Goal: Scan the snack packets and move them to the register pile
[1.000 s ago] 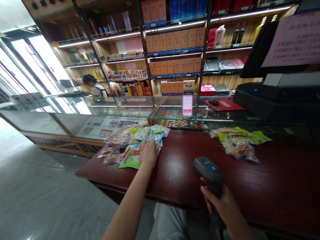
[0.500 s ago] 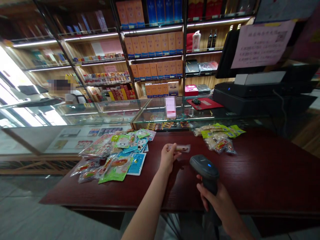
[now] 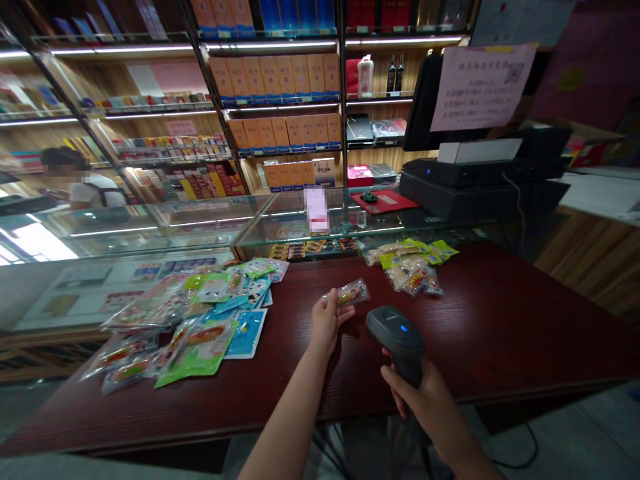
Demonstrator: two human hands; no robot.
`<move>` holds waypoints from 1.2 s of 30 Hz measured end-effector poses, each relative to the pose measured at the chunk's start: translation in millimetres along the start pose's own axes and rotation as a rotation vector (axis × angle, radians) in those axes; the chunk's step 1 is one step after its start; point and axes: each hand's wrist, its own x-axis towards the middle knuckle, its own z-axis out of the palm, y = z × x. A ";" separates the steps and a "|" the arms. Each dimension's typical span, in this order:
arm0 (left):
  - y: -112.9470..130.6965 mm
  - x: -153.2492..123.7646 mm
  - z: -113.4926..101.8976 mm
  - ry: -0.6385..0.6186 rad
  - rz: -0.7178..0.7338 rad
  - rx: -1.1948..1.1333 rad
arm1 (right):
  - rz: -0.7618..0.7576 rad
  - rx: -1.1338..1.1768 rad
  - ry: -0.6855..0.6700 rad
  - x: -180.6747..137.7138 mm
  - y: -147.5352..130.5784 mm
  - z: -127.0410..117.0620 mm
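My left hand [image 3: 327,321] pinches one end of a small clear snack packet [image 3: 354,292] above the dark red table [image 3: 295,373]. In my right hand [image 3: 417,393] is a black barcode scanner [image 3: 397,333], gripped by its handle, with a blue light lit on top. The scanner's head points toward the packet, a little apart from it. Left of my hands lies a spread pile of snack packets, among them a green packet [image 3: 197,357] and a blue packet [image 3: 246,333]. A smaller group of yellow-green packets [image 3: 407,257] lies at the back right of the table.
A glass display counter [image 3: 200,223] stands behind the table. On it are a pink upright card [image 3: 317,210], a mouse [image 3: 369,197] on a red mat [image 3: 393,201], and a cash register with a monitor [image 3: 425,100]. A person [image 3: 97,190] is at the far left, before stocked shelves.
The view has turned right. My left hand has tilted the snack packet so its far end points up more. The scanner stays in my right hand near it.
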 end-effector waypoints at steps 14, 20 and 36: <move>0.5 -0.6 2.6 -0.024 -0.005 0.040 | -0.018 -0.108 0.029 -1.0 0.7 -16.6; 0.3 -0.6 4.3 0.050 0.001 0.064 | -0.026 -0.091 0.034 -3.0 1.9 -11.5; 6.1 -6.2 4.3 -0.019 -0.018 -0.007 | -0.040 -0.029 0.064 -2.0 8.0 -13.6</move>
